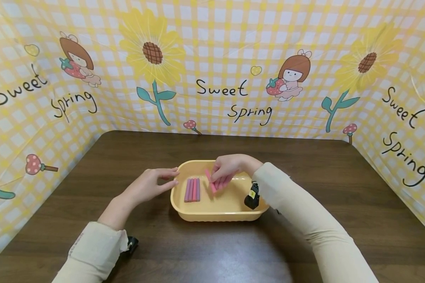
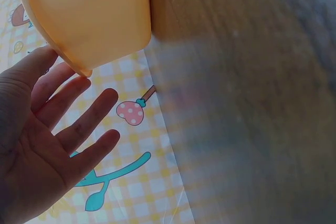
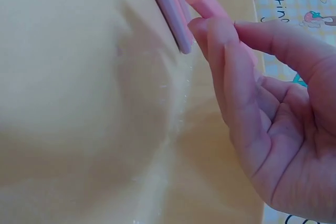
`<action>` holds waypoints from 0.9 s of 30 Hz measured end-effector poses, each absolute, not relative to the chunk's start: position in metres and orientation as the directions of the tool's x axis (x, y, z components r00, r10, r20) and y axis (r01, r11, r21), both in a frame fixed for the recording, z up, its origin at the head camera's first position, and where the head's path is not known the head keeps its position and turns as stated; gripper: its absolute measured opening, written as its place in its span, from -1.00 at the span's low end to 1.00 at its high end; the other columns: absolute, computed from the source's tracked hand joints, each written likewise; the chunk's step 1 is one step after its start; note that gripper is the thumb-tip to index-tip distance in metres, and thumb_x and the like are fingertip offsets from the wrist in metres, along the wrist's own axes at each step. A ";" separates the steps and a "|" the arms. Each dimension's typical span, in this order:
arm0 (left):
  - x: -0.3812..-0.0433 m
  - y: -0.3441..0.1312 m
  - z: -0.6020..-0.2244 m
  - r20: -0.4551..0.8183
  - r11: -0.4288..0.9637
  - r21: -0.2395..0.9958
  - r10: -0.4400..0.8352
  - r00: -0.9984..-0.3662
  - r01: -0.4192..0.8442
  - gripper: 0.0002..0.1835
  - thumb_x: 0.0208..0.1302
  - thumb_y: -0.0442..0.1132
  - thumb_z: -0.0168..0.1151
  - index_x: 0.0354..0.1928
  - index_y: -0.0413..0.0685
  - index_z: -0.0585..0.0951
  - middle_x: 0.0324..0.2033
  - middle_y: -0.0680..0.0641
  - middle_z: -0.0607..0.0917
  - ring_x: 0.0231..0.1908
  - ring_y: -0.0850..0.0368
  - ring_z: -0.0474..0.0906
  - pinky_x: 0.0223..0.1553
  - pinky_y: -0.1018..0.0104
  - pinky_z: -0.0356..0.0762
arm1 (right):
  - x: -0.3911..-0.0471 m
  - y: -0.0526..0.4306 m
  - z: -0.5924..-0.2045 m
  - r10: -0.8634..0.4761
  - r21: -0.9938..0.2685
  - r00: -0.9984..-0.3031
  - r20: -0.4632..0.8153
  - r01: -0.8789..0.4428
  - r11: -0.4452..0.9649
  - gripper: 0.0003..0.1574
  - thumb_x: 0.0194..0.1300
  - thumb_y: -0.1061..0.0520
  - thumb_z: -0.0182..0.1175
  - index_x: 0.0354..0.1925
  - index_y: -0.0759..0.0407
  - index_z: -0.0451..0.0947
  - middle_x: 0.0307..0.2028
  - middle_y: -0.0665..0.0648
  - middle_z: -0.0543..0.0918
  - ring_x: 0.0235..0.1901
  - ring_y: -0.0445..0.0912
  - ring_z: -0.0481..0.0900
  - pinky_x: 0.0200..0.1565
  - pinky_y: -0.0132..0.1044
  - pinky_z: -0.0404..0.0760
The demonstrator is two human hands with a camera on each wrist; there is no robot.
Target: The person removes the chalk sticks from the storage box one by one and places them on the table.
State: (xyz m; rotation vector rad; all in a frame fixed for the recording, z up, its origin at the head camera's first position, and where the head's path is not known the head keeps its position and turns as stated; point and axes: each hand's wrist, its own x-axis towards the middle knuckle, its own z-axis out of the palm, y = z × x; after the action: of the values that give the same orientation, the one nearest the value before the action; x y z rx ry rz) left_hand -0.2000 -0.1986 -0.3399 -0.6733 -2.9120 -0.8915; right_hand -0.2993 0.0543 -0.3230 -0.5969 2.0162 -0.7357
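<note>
In the head view a yellow plastic basin (image 1: 223,217) stands on the table. Several pink and purple sticks (image 1: 192,190), chalk-like in shape, lie side by side on its floor at the left. Over the basin's middle my right hand (image 1: 228,169) pinches a pink stick (image 3: 207,3) between thumb and fingertips, tilted and just right of the row. Part of that stick is hidden behind the fingers. My left hand (image 1: 152,182) is at the basin's left rim, its thumb and fingertips touching the edge and the other fingers spread in the left wrist view.
The dark wooden table (image 1: 127,157) surrounds the basin. Behind and at both sides hangs a yellow checked cloth (image 1: 219,51) with printed flowers and lettering. A black wrist camera (image 1: 252,196) under the right sleeve reaches over the basin's right end; another (image 1: 132,244) sits by the left cuff.
</note>
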 end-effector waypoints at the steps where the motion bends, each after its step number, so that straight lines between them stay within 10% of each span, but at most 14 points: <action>1: -0.200 -0.199 -0.340 0.145 0.743 0.529 0.397 -0.906 0.410 -0.58 0.25 -0.18 0.21 0.12 -0.20 0.55 0.15 -0.18 0.55 0.13 -0.12 0.51 0.12 -0.04 0.46 | -0.299 0.055 -0.322 -0.656 -0.693 -0.490 -0.575 -0.135 0.708 -0.74 0.34 0.15 0.08 -0.34 0.31 0.61 -0.53 0.01 0.69 -0.52 -0.25 0.64 -0.37 -0.43 0.65; 27: -0.201 -0.200 -0.340 0.136 0.742 0.538 0.391 -0.911 0.399 -0.57 0.26 -0.14 0.21 0.13 -0.16 0.55 0.16 -0.16 0.55 0.16 -0.12 0.49 0.14 -0.06 0.43 | -0.294 0.089 -0.298 -0.684 -0.715 -0.518 -0.513 -0.183 0.674 -0.81 0.34 0.15 0.07 -0.36 0.21 0.55 -0.49 0.02 0.70 -0.54 -0.25 0.58 -0.42 -0.44 0.59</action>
State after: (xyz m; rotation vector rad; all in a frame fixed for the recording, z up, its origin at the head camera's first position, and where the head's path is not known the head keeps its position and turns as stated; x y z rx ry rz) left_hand -0.2006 -0.1995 -0.3404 -0.6612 -2.9192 -0.9069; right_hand -0.2945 0.0893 -0.2980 -0.6676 2.0530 -0.7639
